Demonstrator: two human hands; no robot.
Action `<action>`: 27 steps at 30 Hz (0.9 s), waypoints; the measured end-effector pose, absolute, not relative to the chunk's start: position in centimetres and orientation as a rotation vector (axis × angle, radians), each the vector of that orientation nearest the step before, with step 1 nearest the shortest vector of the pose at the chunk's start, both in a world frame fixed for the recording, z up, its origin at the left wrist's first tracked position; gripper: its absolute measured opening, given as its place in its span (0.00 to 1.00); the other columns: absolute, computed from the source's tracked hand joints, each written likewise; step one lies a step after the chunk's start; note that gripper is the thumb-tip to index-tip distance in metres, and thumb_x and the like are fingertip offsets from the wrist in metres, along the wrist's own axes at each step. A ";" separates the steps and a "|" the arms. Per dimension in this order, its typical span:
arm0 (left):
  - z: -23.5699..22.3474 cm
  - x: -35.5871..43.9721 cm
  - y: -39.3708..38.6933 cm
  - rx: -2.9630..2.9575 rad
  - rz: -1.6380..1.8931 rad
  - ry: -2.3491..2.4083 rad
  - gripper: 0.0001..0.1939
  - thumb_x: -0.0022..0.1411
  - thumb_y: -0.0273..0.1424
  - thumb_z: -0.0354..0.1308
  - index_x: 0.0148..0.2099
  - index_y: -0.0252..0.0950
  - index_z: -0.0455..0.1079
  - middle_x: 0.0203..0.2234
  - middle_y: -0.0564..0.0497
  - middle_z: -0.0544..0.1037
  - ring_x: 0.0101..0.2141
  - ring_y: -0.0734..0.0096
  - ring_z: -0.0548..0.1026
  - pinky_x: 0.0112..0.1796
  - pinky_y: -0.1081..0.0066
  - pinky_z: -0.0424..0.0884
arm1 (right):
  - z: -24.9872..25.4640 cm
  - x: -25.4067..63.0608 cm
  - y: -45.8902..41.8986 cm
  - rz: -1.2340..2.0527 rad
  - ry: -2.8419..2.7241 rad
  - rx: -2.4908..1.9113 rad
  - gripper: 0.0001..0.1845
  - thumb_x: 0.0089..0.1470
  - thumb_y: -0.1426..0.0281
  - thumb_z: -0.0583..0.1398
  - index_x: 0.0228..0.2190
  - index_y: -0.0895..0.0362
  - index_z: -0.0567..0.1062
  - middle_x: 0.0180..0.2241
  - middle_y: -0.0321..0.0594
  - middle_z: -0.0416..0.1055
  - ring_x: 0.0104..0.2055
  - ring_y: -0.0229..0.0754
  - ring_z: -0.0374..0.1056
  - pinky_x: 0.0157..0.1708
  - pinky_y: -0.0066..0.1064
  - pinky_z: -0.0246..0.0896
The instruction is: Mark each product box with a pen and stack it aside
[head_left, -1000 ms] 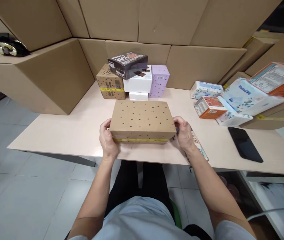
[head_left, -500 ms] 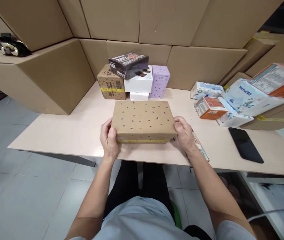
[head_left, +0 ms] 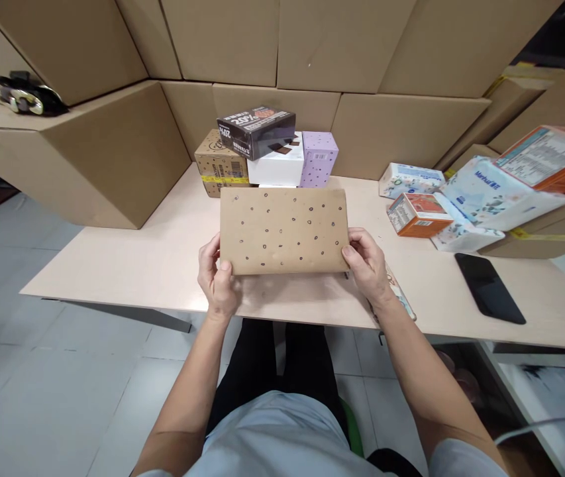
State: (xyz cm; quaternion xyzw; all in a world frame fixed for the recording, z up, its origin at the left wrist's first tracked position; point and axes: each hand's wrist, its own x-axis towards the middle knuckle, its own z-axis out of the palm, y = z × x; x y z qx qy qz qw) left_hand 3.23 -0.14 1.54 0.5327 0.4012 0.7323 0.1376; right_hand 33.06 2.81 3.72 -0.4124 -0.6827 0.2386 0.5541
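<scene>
A brown cardboard box with small dark dots on its face is held up over the near edge of the pale table, tilted so its broad face points at me. My left hand grips its lower left corner. My right hand grips its right end, thumb on the face. Both hands are closed on the box.
Behind the box stand a dotted brown box, a white box, a purple box and a black box on top. To the right lie an orange carton, tissue packs and a black phone. Large cartons wall the table; a tape dispenser sits at left.
The box has been lifted off the table and tipped up toward me; its yellow-taped front side no longer shows. Both hands kept their hold on its ends.
</scene>
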 end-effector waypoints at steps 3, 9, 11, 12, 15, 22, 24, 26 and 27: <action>1.7 3.3 -0.1 1.550 2.165 1.186 0.28 0.71 0.50 0.49 0.63 0.43 0.74 0.54 0.46 0.75 0.58 0.56 0.72 0.60 0.55 0.68 | 4.0 32.8 2.4 0.608 -1.598 -1.018 0.22 0.62 0.46 0.58 0.38 0.52 0.73 0.38 0.40 0.74 0.39 0.44 0.70 0.39 0.37 0.66; 1.6 3.2 -0.1 1.513 2.062 1.386 0.31 0.70 0.53 0.51 0.66 0.42 0.71 0.54 0.44 0.74 0.59 0.56 0.71 0.61 0.55 0.67 | 3.7 32.4 2.3 0.774 -1.514 -1.035 0.35 0.62 0.36 0.50 0.45 0.53 0.77 0.40 0.44 0.79 0.42 0.48 0.74 0.46 0.42 0.70; 1.5 3.2 -0.1 1.434 2.016 1.418 0.30 0.70 0.52 0.54 0.67 0.43 0.69 0.58 0.44 0.73 0.59 0.56 0.72 0.59 0.57 0.68 | 3.7 32.4 2.5 0.768 -1.472 -1.087 0.36 0.64 0.38 0.47 0.40 0.54 0.78 0.37 0.44 0.79 0.40 0.48 0.75 0.45 0.42 0.71; 1.5 3.2 -0.1 1.403 2.002 1.423 0.31 0.69 0.53 0.54 0.67 0.43 0.69 0.58 0.43 0.73 0.58 0.56 0.73 0.58 0.57 0.69 | 3.6 32.5 2.6 0.715 -1.476 -1.145 0.33 0.66 0.41 0.48 0.36 0.54 0.78 0.34 0.43 0.78 0.38 0.47 0.74 0.43 0.42 0.71; 1.3 3.3 0.0 1.368 1.960 1.433 0.33 0.68 0.54 0.55 0.67 0.42 0.68 0.51 0.44 0.76 0.51 0.59 0.75 0.51 0.59 0.72 | 3.5 33.0 3.1 0.366 -1.631 -1.368 0.20 0.67 0.57 0.54 0.32 0.55 0.78 0.33 0.43 0.76 0.37 0.47 0.71 0.41 0.40 0.67; 1.2 3.5 0.0 1.496 2.130 1.426 0.28 0.71 0.50 0.51 0.66 0.45 0.69 0.49 0.46 0.72 0.50 0.61 0.72 0.53 0.60 0.69 | 2.8 34.6 3.3 -0.097 -2.276 -1.747 0.17 0.57 0.80 0.55 0.39 0.56 0.83 0.42 0.52 0.76 0.43 0.53 0.63 0.42 0.41 0.59; 1.3 3.6 -0.1 1.601 2.219 1.413 0.25 0.71 0.47 0.51 0.64 0.45 0.71 0.51 0.45 0.71 0.52 0.59 0.70 0.55 0.57 0.68 | 2.9 34.6 3.2 -0.138 -2.398 -1.742 0.17 0.58 0.81 0.55 0.39 0.56 0.82 0.41 0.53 0.77 0.43 0.53 0.63 0.40 0.41 0.58; 1.2 3.7 -0.3 1.713 2.291 1.360 0.22 0.72 0.45 0.51 0.61 0.46 0.75 0.52 0.45 0.69 0.54 0.56 0.69 0.57 0.54 0.66 | 2.9 34.4 3.1 -0.191 -2.455 -1.724 0.16 0.59 0.81 0.55 0.39 0.58 0.82 0.39 0.53 0.76 0.42 0.53 0.65 0.40 0.40 0.59; 1.2 3.7 -0.3 1.768 2.304 1.336 0.21 0.72 0.44 0.51 0.60 0.47 0.76 0.53 0.45 0.69 0.56 0.55 0.68 0.58 0.53 0.65 | 3.0 34.3 3.1 -0.213 -2.468 -1.718 0.16 0.60 0.81 0.55 0.39 0.59 0.82 0.39 0.54 0.76 0.42 0.53 0.65 0.39 0.40 0.59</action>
